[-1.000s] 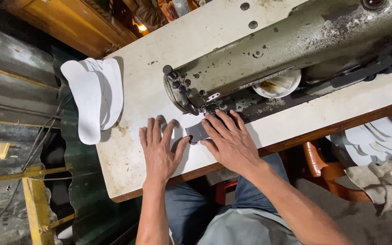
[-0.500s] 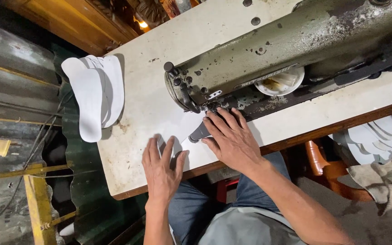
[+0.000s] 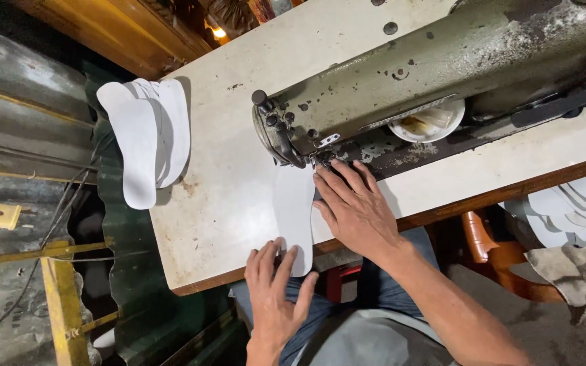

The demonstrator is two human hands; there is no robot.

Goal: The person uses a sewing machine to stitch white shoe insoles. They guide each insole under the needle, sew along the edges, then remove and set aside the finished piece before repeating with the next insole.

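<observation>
White insole piece (image 3: 294, 213): flat on surface (image 3: 218, 196), toe end under sewing machine (image 3: 401, 88) needle | left hand (image 3: 274, 291): drawn back to near edge, fingers spread on heel end | right hand (image 3: 353, 203): open, flat, pressing beside needle | insole stack (image 3: 147, 139): far left, well apart.

Light falls brightest on the pale counter (image 3: 239, 176), which looks a little washed out, while the surroundings sink into dim shadow. A small warm lamp (image 3: 219, 32) glows at the top. Focus is fairly sharp in the centre, softer toward the edges.
</observation>
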